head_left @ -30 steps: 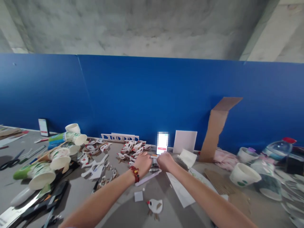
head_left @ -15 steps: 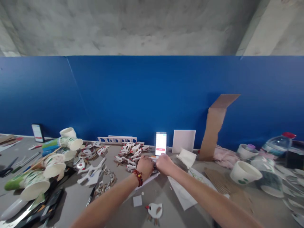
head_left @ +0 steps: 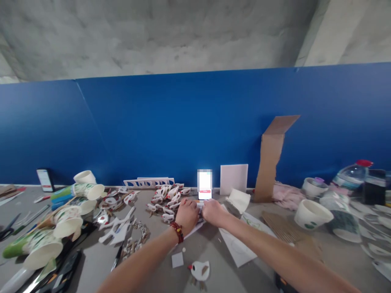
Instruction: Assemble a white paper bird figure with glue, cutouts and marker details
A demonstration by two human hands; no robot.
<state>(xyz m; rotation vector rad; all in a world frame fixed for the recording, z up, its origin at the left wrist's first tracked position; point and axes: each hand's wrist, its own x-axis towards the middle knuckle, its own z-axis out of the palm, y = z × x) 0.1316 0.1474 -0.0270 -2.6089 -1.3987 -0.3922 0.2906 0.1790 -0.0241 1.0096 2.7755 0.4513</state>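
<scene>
My left hand point(head_left: 187, 214), with a beaded bracelet point(head_left: 177, 232) on the wrist, is closed close beside my right hand point(head_left: 214, 212), whose fingers are curled too. Whatever lies between the fingers is small and mostly hidden. A white strip of paper or board point(head_left: 194, 230) shows beneath them. Just behind stands a lit phone point(head_left: 205, 184). Left of my hands is a heap of white bird figures with red beaks point(head_left: 166, 200). Nearer to me lie a single bird figure point(head_left: 200, 270) and a small white square point(head_left: 177, 260).
Paper cups point(head_left: 69, 221), a cutter point(head_left: 65, 270) and white cut-outs point(head_left: 117, 230) crowd the left. On the right are a drawn-on sheet point(head_left: 236, 248), an upright cardboard piece point(head_left: 269, 167), a cup point(head_left: 313, 214) and a plastic bottle point(head_left: 351, 177). A blue partition point(head_left: 171, 122) stands behind.
The head view has tilted and shifted slightly. Both hands stay together in front of the phone, with little visible movement.
</scene>
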